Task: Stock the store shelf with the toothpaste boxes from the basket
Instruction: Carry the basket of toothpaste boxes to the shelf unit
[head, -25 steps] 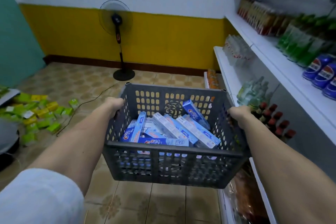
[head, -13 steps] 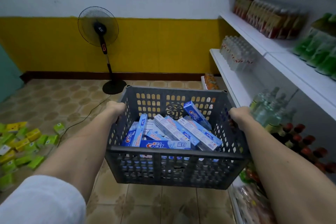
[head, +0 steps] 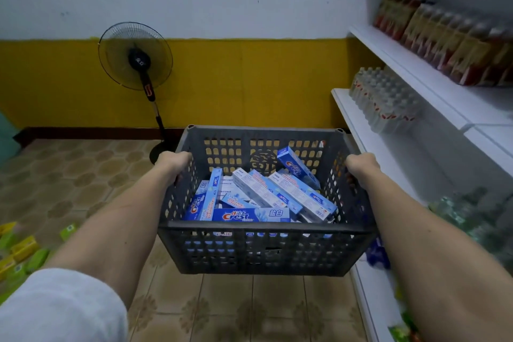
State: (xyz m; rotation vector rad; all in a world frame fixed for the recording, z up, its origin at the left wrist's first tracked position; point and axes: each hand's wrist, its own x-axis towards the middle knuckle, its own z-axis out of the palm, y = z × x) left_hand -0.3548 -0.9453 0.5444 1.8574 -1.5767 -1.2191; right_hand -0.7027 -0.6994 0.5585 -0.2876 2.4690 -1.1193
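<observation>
From the head view, the left hand (head: 174, 161) and right hand (head: 361, 165) curl over opposite rims of the basket (head: 263, 247), carried beside the shelf (head: 369, 136). Between the fingers, toothpaste boxes (head: 258, 197) lie loosely heaped; tipping would probably spill them, and the right knuckles could clip the shelf edge.

Dim even indoor light, soft shadows, wide-angle edge distortion, blurred right edge

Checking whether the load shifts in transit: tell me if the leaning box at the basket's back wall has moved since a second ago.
No. The leaning box keeps its place against the basket back wall, right of the round emblem.
</observation>
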